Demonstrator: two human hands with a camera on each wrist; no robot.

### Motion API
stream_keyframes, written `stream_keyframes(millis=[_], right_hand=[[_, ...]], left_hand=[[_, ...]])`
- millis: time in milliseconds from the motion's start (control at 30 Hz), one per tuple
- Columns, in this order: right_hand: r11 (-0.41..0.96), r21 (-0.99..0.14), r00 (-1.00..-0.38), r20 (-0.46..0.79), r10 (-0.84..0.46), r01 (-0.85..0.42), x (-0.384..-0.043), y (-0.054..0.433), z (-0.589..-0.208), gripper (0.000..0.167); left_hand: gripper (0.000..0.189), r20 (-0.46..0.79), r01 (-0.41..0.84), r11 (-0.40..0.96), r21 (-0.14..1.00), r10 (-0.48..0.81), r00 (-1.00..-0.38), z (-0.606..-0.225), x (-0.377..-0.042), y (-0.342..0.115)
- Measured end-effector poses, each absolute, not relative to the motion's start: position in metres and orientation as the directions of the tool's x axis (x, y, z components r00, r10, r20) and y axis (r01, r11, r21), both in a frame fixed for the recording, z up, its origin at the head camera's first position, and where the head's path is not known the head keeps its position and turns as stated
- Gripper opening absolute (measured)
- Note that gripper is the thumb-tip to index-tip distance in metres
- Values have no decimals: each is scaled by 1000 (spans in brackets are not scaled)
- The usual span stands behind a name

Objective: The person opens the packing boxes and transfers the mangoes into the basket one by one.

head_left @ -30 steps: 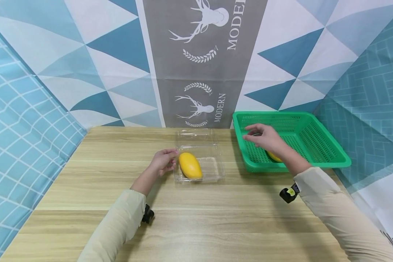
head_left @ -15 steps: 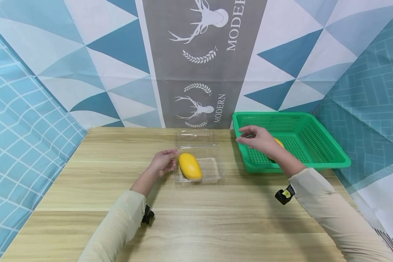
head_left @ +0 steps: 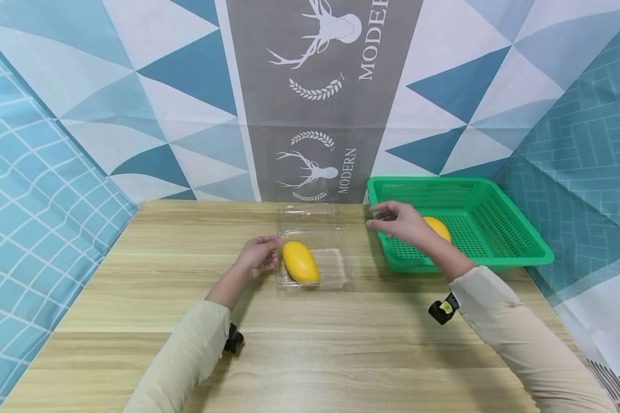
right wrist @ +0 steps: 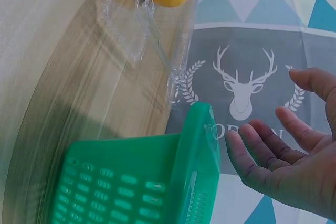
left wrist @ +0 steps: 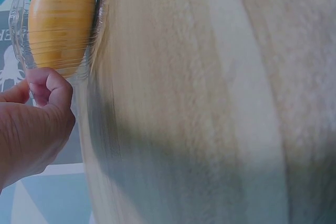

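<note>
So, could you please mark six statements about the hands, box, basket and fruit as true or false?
1. The left hand pinches the edge of the box. True.
2. The box is shut. False: its lid is open.
3. The right hand, by the basket, holds nothing. True.
4. The basket is blue. False: it is green.
5. A yellow fruit lies in the box. True.
6. The basket holds no fruit. False: a second fruit lies in it.
</note>
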State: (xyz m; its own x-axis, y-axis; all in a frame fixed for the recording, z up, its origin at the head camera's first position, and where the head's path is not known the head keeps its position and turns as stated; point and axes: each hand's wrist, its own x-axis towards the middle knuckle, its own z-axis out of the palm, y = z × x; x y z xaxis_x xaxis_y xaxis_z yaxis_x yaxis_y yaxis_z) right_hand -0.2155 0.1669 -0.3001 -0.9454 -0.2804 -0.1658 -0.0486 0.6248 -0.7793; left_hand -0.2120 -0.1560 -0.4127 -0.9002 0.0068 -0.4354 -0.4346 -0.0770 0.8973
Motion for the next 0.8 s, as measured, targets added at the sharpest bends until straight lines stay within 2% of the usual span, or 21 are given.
stream_keyframes(millis=[800], right_hand=[[576, -815, -935, -151, -320, -66, -215, 142, -309, 44]], left_hand=[[39, -425, -425, -80, 902, 19, -905, -415, -212, -157]])
